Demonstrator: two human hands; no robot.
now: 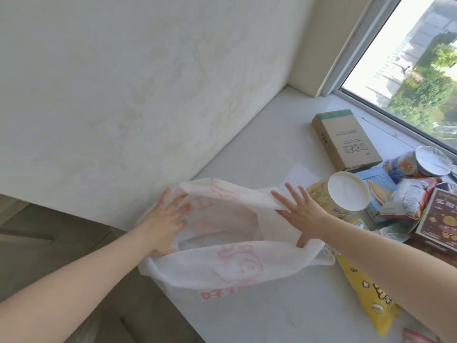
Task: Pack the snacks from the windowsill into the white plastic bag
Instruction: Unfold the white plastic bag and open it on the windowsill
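Broadly, the windowsill [259,149] fills the middle of the view, a pale ledge running along the wall to the window [408,58]. At its near edge sits the white plastic bag [222,266], printed in pink, its mouth held wide and its lower part hanging over the edge toward the floor. Nothing shows inside it yet, so packing seems not to have begun.

To the right, the snacks lie in a loose heap on the ledge: a brown cardboard box [346,139] furthest back, a dark red box [440,219], a yellow bag [368,298] partly under the right forearm, a crinkled packet [413,194], and two paper tubs, the near tub [346,194] lying just beside the right hand and the far tub [430,160] by the window.

Both hands work the opening. The left hand [165,219] presses the bag's left rim outward with fingers spread; the right hand [301,214] does the same on the right, fingers straight and splayed, thumb hooked under the rim.

The likely trouble is the overhang: once one hand lets go to fetch a snack, the thin film could collapse shut or slide off the ledge. The near tub could also roll if nudged.
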